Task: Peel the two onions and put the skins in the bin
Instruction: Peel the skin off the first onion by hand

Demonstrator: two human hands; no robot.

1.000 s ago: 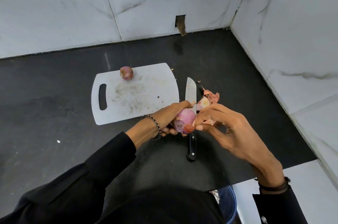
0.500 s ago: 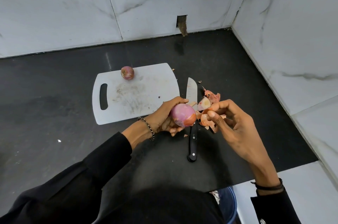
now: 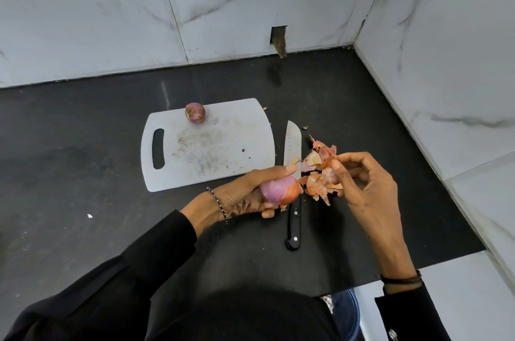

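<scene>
Skin torn free since a second ago, now pinched in right hand, right of knife. Onion gripped by left hand over knife; peeling judged nearly done.

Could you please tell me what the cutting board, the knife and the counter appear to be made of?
Board: likely plastic, matte white, scuffed and stained, with a moulded handle slot. Knife: bright metal blade, probably steel; glossy black handle with pale rivets, perhaps plastic. Counter: dark polished stone, perhaps granite, showing faint reflections.
</scene>
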